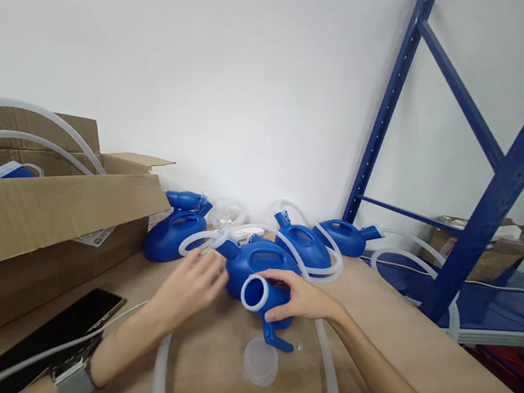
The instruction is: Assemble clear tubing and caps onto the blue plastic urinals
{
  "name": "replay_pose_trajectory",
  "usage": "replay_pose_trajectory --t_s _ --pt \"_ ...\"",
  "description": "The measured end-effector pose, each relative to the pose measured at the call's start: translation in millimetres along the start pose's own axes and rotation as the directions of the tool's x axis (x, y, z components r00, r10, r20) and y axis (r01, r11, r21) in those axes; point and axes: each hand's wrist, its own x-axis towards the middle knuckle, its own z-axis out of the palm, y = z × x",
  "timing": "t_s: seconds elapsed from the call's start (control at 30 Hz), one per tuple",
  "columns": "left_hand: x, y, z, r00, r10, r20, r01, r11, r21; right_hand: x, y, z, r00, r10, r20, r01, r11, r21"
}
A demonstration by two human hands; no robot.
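Note:
My right hand is closed around a short blue tube-shaped spout with a pale round rim. The rim faces me, and a blue hooked arm hangs below the spout. Right behind it stands a blue urinal bottle with a loop handle. My left hand is curled with its fingertips pinched by the bottle's neck and a clear hose. Whatever those fingers hold is hidden. Below the spout, a clear round cap lies flat on the wooden table.
More blue urinal bottles with hoses stand along the wall: one at left, two at right. An open cardboard box flanks the left, beside a black phone-like slab. A thin cable crosses near my left wrist. A blue metal rack rises at right.

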Motion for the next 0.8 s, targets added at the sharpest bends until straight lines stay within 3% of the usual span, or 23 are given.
replay_pose_trajectory --t_s 0.03,0.1,0.27,0.37,0.47,0.6,0.67,0.73,0.8 --pt "1 10 -5.9 0.991 0.128 0.031 -0.126 0.99 -0.062 0 1 -1 0.999 -0.041 -0.031 0.042 0.999 0.02" --pt "2 34 -15.2 0.961 0.257 0.108 -0.23 0.95 -0.213 0 5 -5 0.989 -0.115 -0.092 0.122 0.99 0.074" --pt "4 81 -9.7 0.958 0.262 0.119 -0.155 0.818 -0.554 3 22 -13 0.955 -0.14 -0.263 0.209 0.944 0.256" --pt "8 83 -0.2 0.937 0.319 0.144 -0.164 0.765 -0.623 5 34 -11 0.947 -0.079 -0.312 0.193 0.916 0.353" --pt "11 68 -4.7 0.921 0.344 0.186 -0.125 0.709 -0.694 6 38 -6 0.955 -0.034 -0.293 0.166 0.884 0.438" --pt "5 37 -24.4 0.975 0.108 0.196 0.092 0.604 -0.791 5 27 1 0.972 -0.019 -0.233 0.134 0.863 0.487" --pt "-1 24 -28.5 0.99 -0.106 0.089 0.133 0.542 -0.83 6 20 4 0.972 -0.023 -0.235 0.138 0.863 0.487" --pt "-6 16 -25.9 0.944 -0.328 -0.039 0.139 0.503 -0.853 8 16 8 0.968 -0.006 -0.25 0.142 0.837 0.529" --pt "-10 15 -19.2 0.882 -0.45 -0.143 0.114 0.497 -0.86 9 13 14 0.979 0.035 -0.2 0.098 0.781 0.617"
